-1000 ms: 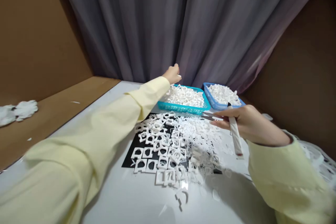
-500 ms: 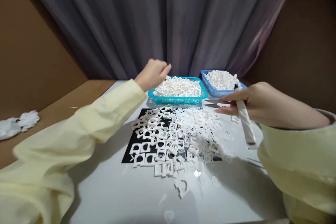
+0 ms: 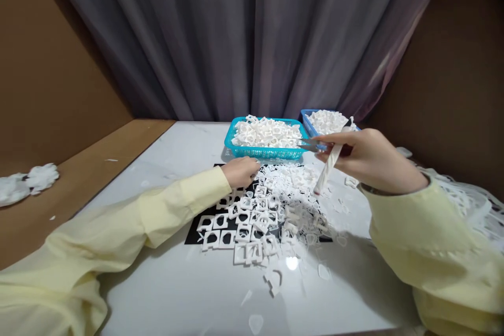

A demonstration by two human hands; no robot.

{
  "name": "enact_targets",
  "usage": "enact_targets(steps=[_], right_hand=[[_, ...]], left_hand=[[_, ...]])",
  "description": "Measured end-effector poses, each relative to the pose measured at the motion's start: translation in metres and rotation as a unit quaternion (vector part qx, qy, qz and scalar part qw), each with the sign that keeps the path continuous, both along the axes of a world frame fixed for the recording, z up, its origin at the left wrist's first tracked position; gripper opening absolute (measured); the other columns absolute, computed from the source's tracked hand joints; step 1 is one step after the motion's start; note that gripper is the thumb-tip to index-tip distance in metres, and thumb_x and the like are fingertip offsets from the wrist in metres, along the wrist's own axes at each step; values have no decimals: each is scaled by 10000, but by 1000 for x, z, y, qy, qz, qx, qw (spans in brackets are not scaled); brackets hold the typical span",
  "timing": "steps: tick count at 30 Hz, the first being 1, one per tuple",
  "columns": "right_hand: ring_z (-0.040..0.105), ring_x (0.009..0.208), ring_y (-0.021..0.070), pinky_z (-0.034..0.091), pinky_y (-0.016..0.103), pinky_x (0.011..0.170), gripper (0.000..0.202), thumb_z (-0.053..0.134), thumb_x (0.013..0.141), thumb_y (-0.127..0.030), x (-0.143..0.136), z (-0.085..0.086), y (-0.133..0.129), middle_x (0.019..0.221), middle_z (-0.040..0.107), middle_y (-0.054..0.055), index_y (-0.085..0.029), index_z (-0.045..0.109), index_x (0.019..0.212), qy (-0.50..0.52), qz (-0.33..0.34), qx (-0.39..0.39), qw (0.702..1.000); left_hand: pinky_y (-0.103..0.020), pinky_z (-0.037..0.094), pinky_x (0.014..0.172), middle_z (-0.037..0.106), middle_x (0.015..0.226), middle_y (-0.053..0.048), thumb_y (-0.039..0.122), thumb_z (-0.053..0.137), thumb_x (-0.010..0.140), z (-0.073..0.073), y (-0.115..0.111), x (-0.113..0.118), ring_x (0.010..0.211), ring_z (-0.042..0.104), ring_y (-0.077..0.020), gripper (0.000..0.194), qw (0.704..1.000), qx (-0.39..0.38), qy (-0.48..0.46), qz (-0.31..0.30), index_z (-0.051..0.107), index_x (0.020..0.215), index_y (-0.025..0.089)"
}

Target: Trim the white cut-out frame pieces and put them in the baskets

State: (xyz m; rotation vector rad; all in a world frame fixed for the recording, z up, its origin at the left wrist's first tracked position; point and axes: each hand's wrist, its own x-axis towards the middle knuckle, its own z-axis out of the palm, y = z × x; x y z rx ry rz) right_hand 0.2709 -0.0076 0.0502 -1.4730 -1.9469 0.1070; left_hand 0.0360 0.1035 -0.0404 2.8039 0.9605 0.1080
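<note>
Left: the left hand (image 3: 241,171), fingers bent together, grip indeterminable; its sleeve (image 3: 200,186) could sweep loose white frames (image 3: 211,247), rigid-looking, squarish and round-holed, off the black mat (image 3: 192,237). Centre: similar pieces heap a teal lattice basket (image 3: 265,153); a knock from the pointed metal tool (image 3: 312,146) could spill some. Right: the right hand (image 3: 374,160), fingers clamped on that tool and a smooth white-wrapped stick (image 3: 329,169).

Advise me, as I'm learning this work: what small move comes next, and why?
Probably pinch one piece from the white pile with the left hand: it is at the pile's far edge, while the right hand holds a pointed metal tool.
</note>
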Motion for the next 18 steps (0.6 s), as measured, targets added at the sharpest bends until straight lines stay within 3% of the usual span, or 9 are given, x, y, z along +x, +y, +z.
enact_targets(steps=[5, 7, 10, 14, 16, 18], right_hand=[[493, 553, 132, 361, 279, 520, 334, 692, 640, -432, -22, -2, -2, 605, 601, 35, -117, 715, 747, 164, -35, -36, 985], [437, 501, 98, 326, 252, 468, 358, 705, 620, -467, -33, -9, 1, 554, 554, 14, -117, 709, 696, 213, 0, -104, 971], [287, 418, 43, 229, 216, 392, 377, 729, 603, -472, -49, -24, 5, 460, 417, -51, -118, 704, 729, 278, 79, -216, 933], [166, 378, 33, 144, 206, 354, 376, 659, 682, -511, -62, -43, 7, 423, 209, -111, -138, 666, 728, 329, 139, -280, 891], [150, 374, 32, 140, 200, 348, 363, 654, 688, -504, -64, -47, 5, 430, 185, -119, -146, 654, 747, 346, 150, -286, 881], [158, 378, 31, 145, 195, 352, 347, 672, 675, -479, -65, -47, 3, 423, 212, -116, -146, 656, 769, 357, 146, -277, 880]], left_hand=[[-340, 479, 766, 610, 927, -58, 255, 548, 776, 26, -23, -12, 875, 581, -201, 174, 994, 0, -105, -10, 545, 931, 175], [-319, 500, 807, 588, 1005, -59, 272, 519, 821, 40, -41, -17, 929, 577, -174, 210, 983, -6, -180, -19, 506, 1010, 183], [-312, 539, 813, 557, 1007, -60, 213, 583, 798, 51, -69, -23, 939, 579, -168, 241, 930, -35, -364, -38, 513, 1028, 192], [-352, 533, 864, 553, 1054, -63, 61, 614, 750, 46, -91, -26, 1026, 563, -197, 377, 895, 53, -437, -71, 504, 1070, 229], [-363, 521, 884, 548, 1061, -59, 7, 589, 746, 41, -95, -24, 1047, 562, -199, 420, 889, 91, -441, -81, 492, 1077, 248], [-355, 521, 885, 515, 1083, -59, -6, 574, 747, 38, -95, -23, 1071, 549, -197, 431, 882, 73, -459, -75, 473, 1073, 256]])
